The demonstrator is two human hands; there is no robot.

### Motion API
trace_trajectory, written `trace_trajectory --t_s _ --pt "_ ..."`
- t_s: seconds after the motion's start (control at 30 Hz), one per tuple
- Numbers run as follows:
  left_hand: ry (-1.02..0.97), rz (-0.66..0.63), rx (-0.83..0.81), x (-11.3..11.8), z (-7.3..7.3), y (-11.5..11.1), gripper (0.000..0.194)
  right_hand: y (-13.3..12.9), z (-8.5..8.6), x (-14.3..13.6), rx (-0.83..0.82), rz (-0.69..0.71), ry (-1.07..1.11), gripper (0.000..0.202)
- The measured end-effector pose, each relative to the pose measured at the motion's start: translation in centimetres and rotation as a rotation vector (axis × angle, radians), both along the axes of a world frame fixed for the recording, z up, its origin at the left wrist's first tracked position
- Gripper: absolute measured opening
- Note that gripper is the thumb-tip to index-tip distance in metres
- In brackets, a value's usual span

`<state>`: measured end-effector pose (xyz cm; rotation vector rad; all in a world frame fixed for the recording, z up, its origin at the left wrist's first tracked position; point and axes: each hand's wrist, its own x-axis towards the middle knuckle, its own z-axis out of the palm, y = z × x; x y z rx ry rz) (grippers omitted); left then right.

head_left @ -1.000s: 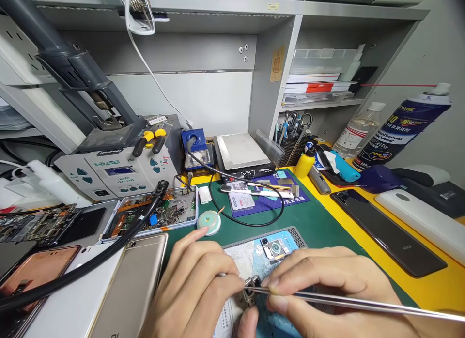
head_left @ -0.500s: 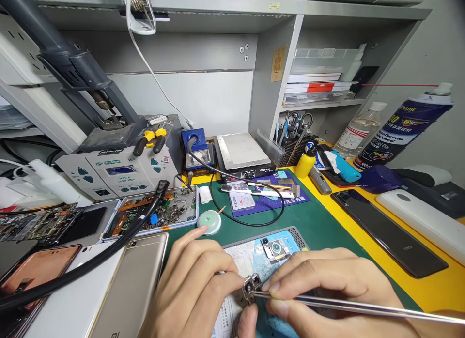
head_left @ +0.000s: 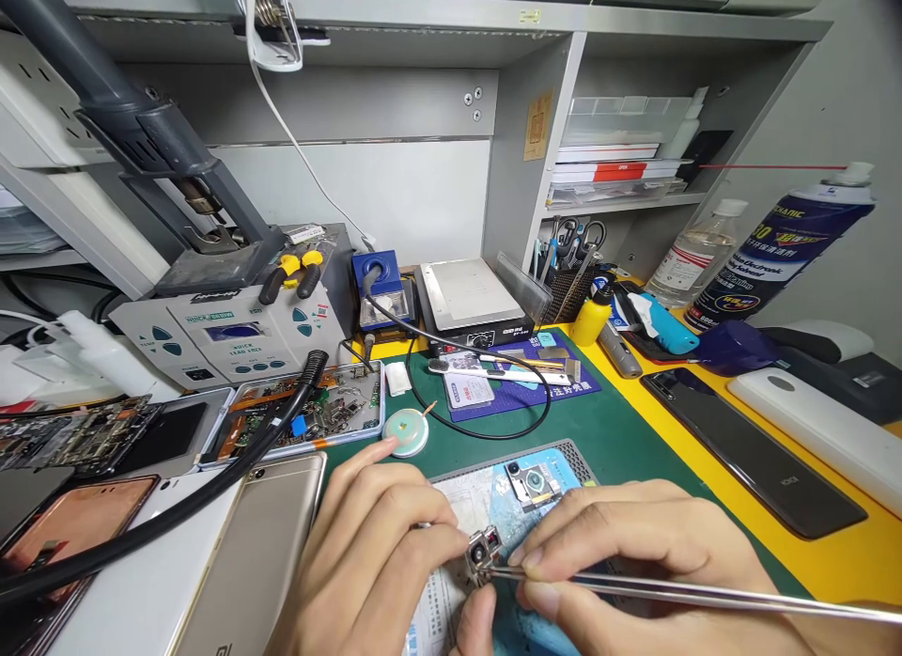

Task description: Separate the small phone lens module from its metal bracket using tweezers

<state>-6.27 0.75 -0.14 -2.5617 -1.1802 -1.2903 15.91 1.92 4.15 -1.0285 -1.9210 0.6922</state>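
Between the thumb and a finger of my left hand point(head_left: 384, 553) is a small metal-framed camera module point(head_left: 480, 551), its dark round lens facing up toward me. My right hand point(head_left: 627, 562) pinches a pair of silver tweezers point(head_left: 676, 590), whose tips touch the lower right edge of the module. Beneath both hands lies a worn blue and white work pad point(head_left: 458, 496). Farther up on it rests a flat silver phone part with a round lens point(head_left: 534, 484). Just above my left index finger sits a round white and green disc point(head_left: 407, 432).
A tray of circuit boards point(head_left: 338, 402), a hot-air station point(head_left: 232, 332) and a thick black hose point(head_left: 268, 449) stand at left. Phones, including a gold one point(head_left: 246, 553), lie beside my left hand. At right are a black phone point(head_left: 754, 454) and a spray can point(head_left: 782, 247).
The camera module has turned slightly between my left fingers and shifted a little left, so its lens shows more plainly. The tweezers stay at its edge.
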Motion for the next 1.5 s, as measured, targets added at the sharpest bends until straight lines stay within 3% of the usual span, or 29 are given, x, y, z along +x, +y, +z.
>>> trace_trajectory --t_s 0.13,0.3,0.5,0.67,0.77,0.87,1.0,1.5 --pt "0.007 -0.007 -0.01 -0.1 0.0 0.0 0.022 0.1 0.0 -0.1 0.007 -0.07 -0.033 0.024" --pt "0.022 -0.003 0.011 -0.3 0.1 -0.1 0.023 0.5 0.4 0.0 -0.079 -0.031 0.016 0.02" --pt "-0.092 0.01 -0.03 -0.2 0.6 -0.2 0.023 1.3 0.7 0.6 -0.326 -0.081 0.202 0.011" --pt "-0.14 -0.02 -0.034 -0.1 1.0 -0.2 0.022 1.8 0.9 0.6 -0.441 0.034 0.112 0.021" --pt "-0.136 -0.023 -0.036 -0.2 1.1 -0.3 0.023 1.5 0.4 1.0 -0.361 0.134 0.045 0.025" --pt "-0.134 -0.026 -0.034 -0.2 1.1 -0.4 0.024 1.3 -0.4 1.3 -0.202 0.233 -0.04 0.016" --pt "-0.126 -0.046 -0.023 -0.1 1.2 -0.4 0.025 1.2 -0.7 1.2 -0.136 0.323 -0.02 0.035" --pt "-0.116 -0.136 -0.053 -0.3 0.5 -0.5 0.031 1.3 -1.0 0.9 0.105 0.261 -0.151 0.015"
